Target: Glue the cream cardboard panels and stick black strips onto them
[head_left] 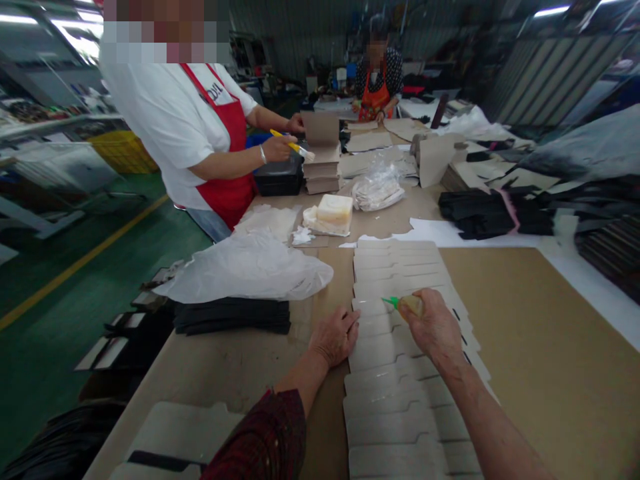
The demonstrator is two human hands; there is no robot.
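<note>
A long row of overlapping grey card pieces [400, 373] runs down the brown table in front of me. My right hand [434, 327] is closed around a small glue bottle with a green nozzle [400, 304], the tip pointing left over one card near the row's middle. My left hand [334, 337] lies on the left edge of the row, fingers extended and pressing the cards down.
A stack of black pieces [233, 316] lies left under a white plastic sheet [250, 270]. A person in a red apron [200, 133] brushes card stacks [320, 167] at the far left. Another person [377, 80] works at the far end. Black material [480, 213] is piled right.
</note>
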